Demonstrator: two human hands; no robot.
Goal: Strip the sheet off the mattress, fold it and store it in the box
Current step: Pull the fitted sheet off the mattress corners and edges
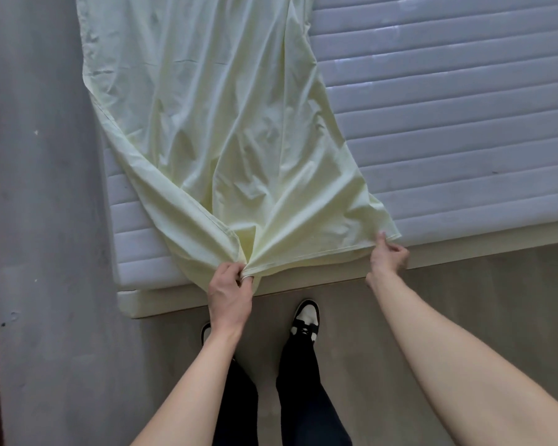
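From the head view: left hand [229,289] clenches a bunched corner of the pale yellow sheet [226,123], right hand [388,255] pinches the other corner. The sheet runs lengthwise straight away from both grips across the mattress [448,123], so pulling towards the body should draw it off.

The grey wall [36,188] runs just beside the mattress [464,123] on the left, leaving no passage there. To the right, the quilted mattress top lies bare beside the pale yellow sheet [223,140]. The floor [464,284] along the near bed edge holds only the person's feet [305,320].
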